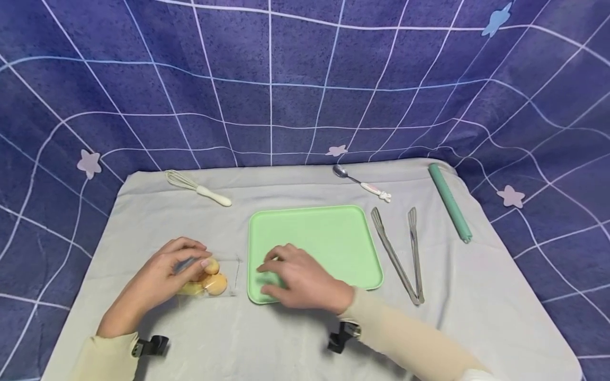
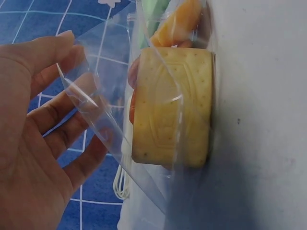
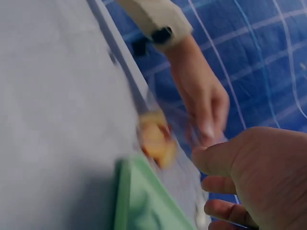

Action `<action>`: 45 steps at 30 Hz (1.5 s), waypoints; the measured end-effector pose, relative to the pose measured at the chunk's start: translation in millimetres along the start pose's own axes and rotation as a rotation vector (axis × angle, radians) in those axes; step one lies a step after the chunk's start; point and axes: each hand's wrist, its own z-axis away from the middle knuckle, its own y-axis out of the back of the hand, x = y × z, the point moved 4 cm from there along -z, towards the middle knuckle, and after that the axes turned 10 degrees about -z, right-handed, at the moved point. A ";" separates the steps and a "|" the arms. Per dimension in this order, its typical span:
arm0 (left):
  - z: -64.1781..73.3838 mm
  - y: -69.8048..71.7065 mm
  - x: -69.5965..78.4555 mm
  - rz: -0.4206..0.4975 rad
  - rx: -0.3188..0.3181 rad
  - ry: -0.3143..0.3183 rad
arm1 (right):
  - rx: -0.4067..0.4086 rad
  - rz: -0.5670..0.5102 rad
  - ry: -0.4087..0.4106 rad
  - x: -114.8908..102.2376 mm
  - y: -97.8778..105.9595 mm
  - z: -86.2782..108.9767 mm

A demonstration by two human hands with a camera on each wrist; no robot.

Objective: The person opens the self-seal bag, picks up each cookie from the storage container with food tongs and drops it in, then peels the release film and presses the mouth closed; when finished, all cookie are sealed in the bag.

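Note:
My left hand (image 1: 164, 272) pinches the upper edge of a clear plastic bag (image 2: 110, 139) between thumb and fingers, its other fingers showing through the film. Inside the bag stands a yellow rectangular biscuit (image 2: 175, 108) with small holes, and an orange piece (image 2: 180, 21) lies beyond it. Rounded yellow-orange pieces (image 1: 215, 284) show beside the left fingers in the head view. My right hand (image 1: 305, 278), holding nothing, hovers over the left part of the light green tray (image 1: 329, 238), fingers loosely bent and thumb apart.
Behind the bag lies a whisk (image 1: 200, 190) with a white handle. A spoon (image 1: 359, 183) rests past the tray's far edge. Metal tongs (image 1: 395, 259), spread wide, lie right of the tray, with a green rolled stick (image 1: 450, 203) further right. A blue gridded curtain surrounds the table.

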 end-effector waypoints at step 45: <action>-54.6 -20.9 -0.3 -0.135 -0.247 -0.019 | -0.005 0.092 0.021 -45.0 -79.3 -52.6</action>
